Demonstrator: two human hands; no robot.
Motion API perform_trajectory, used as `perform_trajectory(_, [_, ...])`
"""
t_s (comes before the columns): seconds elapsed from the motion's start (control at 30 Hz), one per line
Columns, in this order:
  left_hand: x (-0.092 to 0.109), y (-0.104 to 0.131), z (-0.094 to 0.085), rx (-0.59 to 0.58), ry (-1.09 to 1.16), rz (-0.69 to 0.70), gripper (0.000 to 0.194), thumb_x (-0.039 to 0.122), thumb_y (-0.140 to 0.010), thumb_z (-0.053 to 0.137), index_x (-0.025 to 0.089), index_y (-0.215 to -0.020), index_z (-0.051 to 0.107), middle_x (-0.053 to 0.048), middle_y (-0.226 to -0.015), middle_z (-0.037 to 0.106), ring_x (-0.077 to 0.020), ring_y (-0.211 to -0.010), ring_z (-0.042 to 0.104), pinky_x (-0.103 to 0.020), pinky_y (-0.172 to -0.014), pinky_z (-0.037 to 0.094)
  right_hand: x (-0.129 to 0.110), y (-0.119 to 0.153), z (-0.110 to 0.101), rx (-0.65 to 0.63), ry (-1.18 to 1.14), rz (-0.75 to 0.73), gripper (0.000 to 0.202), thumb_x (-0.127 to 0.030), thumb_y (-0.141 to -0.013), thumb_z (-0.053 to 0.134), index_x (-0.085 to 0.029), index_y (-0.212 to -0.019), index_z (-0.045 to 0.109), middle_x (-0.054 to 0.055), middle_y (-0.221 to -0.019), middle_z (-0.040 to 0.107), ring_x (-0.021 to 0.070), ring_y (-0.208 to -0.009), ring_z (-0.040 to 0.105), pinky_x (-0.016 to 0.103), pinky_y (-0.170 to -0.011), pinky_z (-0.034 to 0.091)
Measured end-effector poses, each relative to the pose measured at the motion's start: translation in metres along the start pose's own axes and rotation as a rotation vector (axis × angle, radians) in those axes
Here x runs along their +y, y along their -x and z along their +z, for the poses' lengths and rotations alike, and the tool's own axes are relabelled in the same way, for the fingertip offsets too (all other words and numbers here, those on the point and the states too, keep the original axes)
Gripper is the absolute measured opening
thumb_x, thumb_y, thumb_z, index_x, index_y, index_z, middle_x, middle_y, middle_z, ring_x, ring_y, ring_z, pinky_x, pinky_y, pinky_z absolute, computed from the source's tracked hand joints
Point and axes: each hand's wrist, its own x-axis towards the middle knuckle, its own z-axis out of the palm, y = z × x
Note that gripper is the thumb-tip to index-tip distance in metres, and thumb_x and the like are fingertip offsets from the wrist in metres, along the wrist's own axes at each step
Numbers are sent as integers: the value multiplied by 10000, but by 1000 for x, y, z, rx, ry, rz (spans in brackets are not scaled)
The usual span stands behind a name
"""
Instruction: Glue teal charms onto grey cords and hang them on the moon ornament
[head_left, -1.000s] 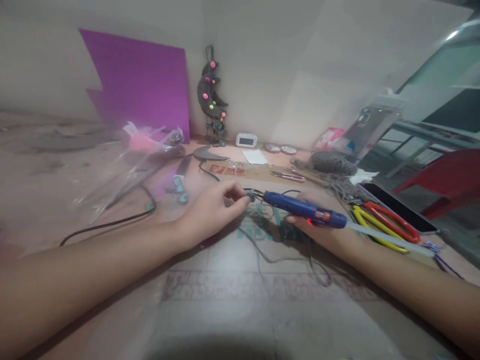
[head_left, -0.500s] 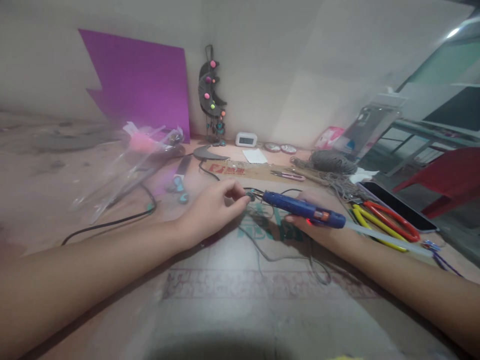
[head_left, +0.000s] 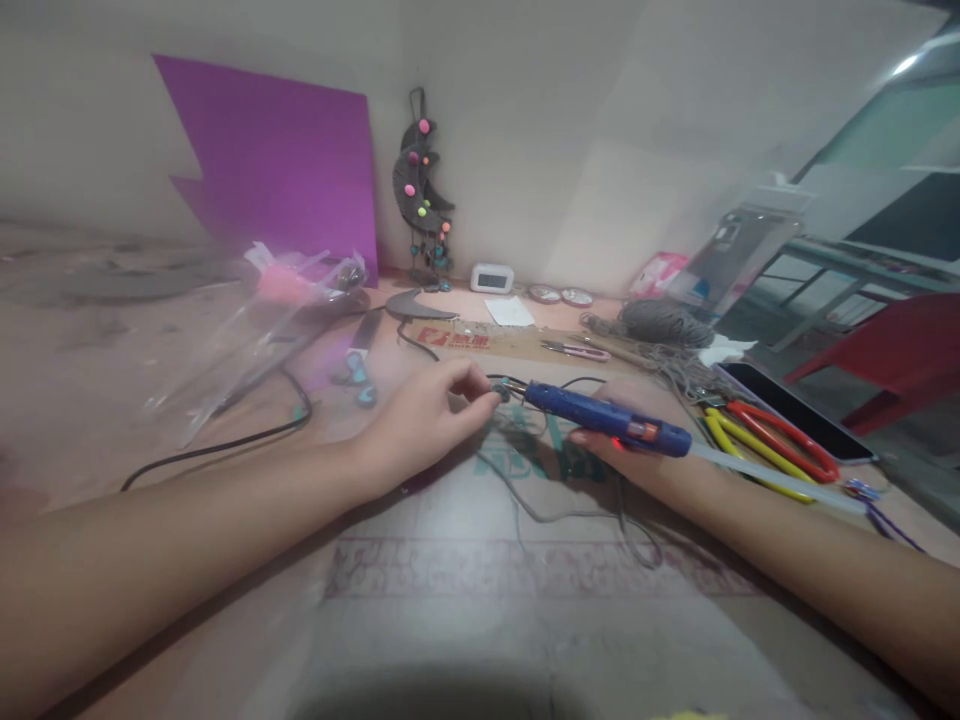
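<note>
My left hand (head_left: 442, 405) is closed in a pinch on a small dark teal piece (head_left: 500, 390) near the middle of the view. Wrapped round a blue glue gun (head_left: 607, 415) is my right hand (head_left: 622, 440); the gun lies level, its metal tip at the small piece. A clear glue stick (head_left: 772, 480) sticks out of the gun's back end, and a small red light glows on its side. Below the hands a thin grey cord (head_left: 555, 518) loops over the printed board (head_left: 450, 630). What the fingertips hide of the piece cannot be seen.
Pliers with red and yellow handles (head_left: 787, 440), a phone (head_left: 802, 410), grey yarn (head_left: 664, 325) and pink snips (head_left: 577, 351) are on the right. Plastic bags (head_left: 277, 290) and a black cable (head_left: 225, 447) lie left. Behind stand a purple board (head_left: 292, 170) and a moon ornament (head_left: 420, 190).
</note>
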Motion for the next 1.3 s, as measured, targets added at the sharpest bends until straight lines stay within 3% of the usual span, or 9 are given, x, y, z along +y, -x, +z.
perform_trajectory(0.9, [0, 0, 1, 5, -24, 31, 148, 331, -881, 551, 197, -827, 582, 12, -809, 640, -150, -740, 587, -283, -705, 459, -12, 0, -3, -11, -88, 135, 187, -352, -832, 653, -244, -706, 565, 23, -653, 616, 215, -698, 618, 324, -586, 463])
perform_trajectory(1.3, [0, 0, 1, 8, 37, -20, 174, 365, -875, 551, 200, -828, 575, 12, -793, 638, -134, -637, 583, -267, -609, 453, -8, 1, -1, -1, -97, 130, 162, -300, -825, 637, -251, -700, 547, 15, -658, 621, 215, -713, 617, 324, -595, 486])
